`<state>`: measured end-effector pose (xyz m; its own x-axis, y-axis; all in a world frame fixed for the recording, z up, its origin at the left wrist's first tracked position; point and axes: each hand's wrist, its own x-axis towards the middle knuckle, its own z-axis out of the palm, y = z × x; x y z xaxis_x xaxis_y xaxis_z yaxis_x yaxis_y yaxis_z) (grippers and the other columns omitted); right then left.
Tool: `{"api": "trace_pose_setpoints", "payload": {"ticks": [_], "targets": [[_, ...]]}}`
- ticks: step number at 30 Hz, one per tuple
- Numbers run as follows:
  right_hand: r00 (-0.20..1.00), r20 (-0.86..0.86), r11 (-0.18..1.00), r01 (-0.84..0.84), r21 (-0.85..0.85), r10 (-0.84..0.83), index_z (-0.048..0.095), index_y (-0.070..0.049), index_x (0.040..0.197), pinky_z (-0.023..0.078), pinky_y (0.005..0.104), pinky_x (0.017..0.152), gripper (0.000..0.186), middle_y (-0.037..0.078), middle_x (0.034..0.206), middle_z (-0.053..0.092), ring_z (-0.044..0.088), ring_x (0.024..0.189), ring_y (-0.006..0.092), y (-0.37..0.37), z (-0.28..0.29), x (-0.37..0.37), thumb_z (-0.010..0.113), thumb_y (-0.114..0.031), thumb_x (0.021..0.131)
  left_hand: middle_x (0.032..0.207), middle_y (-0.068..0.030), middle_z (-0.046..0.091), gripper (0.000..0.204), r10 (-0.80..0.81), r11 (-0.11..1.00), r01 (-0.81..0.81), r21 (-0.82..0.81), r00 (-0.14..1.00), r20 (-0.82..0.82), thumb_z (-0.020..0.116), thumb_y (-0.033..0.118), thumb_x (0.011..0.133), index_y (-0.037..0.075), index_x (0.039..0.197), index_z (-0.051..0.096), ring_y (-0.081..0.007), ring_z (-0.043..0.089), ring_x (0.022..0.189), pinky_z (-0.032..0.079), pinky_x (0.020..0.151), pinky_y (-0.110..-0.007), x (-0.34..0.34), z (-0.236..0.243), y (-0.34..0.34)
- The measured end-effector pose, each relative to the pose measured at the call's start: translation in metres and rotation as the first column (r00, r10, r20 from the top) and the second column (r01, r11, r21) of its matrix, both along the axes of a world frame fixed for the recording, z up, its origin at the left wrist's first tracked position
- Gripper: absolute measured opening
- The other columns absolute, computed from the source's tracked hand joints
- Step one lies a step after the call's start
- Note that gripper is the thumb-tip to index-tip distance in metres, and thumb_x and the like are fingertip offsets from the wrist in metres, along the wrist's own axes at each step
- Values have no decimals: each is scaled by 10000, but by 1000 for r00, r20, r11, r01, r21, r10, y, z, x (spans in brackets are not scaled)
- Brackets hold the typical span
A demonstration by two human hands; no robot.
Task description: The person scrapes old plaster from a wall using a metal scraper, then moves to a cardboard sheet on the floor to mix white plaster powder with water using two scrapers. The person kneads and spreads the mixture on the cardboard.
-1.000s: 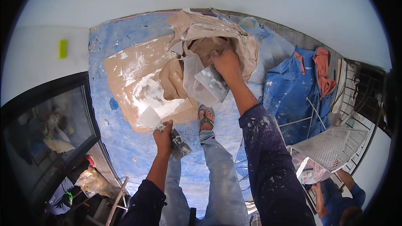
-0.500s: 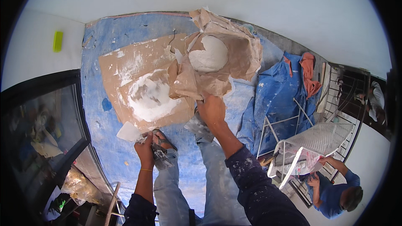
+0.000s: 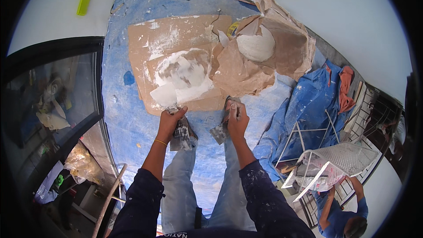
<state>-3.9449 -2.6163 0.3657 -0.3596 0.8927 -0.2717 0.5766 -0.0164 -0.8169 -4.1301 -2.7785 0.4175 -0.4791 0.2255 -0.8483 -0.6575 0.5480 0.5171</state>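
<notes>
My left hand (image 3: 172, 122) is closed round a putty knife whose pale blade (image 3: 164, 95) points up over the cardboard's lower edge. A grey, plaster-smeared metal blade (image 3: 181, 136) hangs below the same hand; whether it belongs to a second tool I cannot tell. My right hand (image 3: 238, 119) grips another scraper with a grey smeared blade (image 3: 219, 133), its handle mostly hidden by the fingers. White plaster (image 3: 187, 72) is spread on the cardboard sheet (image 3: 145, 39) ahead of my hands. To its right stands a torn, opened brown paper bag (image 3: 246, 72) with white powder (image 3: 256, 46) inside.
Blue sheeting (image 3: 116, 119) covers the floor. On the right, a white metal rack (image 3: 339, 158) stands by a crumpled blue tarp (image 3: 306, 101), with a blue-shirted person (image 3: 341, 220) beyond. A dark-framed glass panel (image 3: 61, 88) is at the left. A yellow-green block (image 3: 83, 4) sits against the wall.
My right hand has let go of the paper bag's near edge and drawn back toward my body. My left hand has moved up toward the cardboard. The view has shifted.
</notes>
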Motion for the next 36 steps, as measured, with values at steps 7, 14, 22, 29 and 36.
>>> {"api": "trace_pose_setpoints", "payload": {"ticks": [7,14,22,29,36], "targets": [[937,316,977,-87,-195,147,632,23,839,449,454,646,409,226,738,628,615,702,407,-115,-249,-21,518,-327,1016,745,-189,721,555,-13,873,-170,-458,929,-369,771,520,781,-33,750,742,-300,692,702,516,732,-415,26,-269,-115],[911,336,968,-251,-9,239,654,-13,1060,490,410,771,370,196,886,663,637,857,392,-165,-509,-45,527,-357,1009,721,-165,703,599,31,942,-133,-308,948,-316,762,544,782,-51,757,699,-282,672,682,514,722,-406,23,-535,-194],[894,-194,427,-371,-825,404,553,-21,1320,472,343,953,479,139,1251,637,624,1134,218,-141,-316,-57,612,-358,983,653,-62,624,509,-11,983,-48,-174,947,-321,692,468,907,-2,715,653,-145,561,609,463,625,-312,21,-398,-139],[606,-129,446,-697,-561,785,561,-11,1199,467,321,849,355,94,1018,636,606,954,177,-92,-319,-8,677,-26,865,687,-77,667,495,-203,954,120,-275,932,-299,667,462,928,-6,767,675,-160,614,643,480,655,-325,35,-392,-75],[822,321,824,-278,-494,470,522,-14,1328,458,448,958,539,277,1143,628,593,1112,423,-31,-440,93,677,-146,830,754,-45,641,377,-104,991,70,-111,935,-339,634,378,978,3,936,616,-117,566,674,464,652,-296,92,-411,-29]]}}
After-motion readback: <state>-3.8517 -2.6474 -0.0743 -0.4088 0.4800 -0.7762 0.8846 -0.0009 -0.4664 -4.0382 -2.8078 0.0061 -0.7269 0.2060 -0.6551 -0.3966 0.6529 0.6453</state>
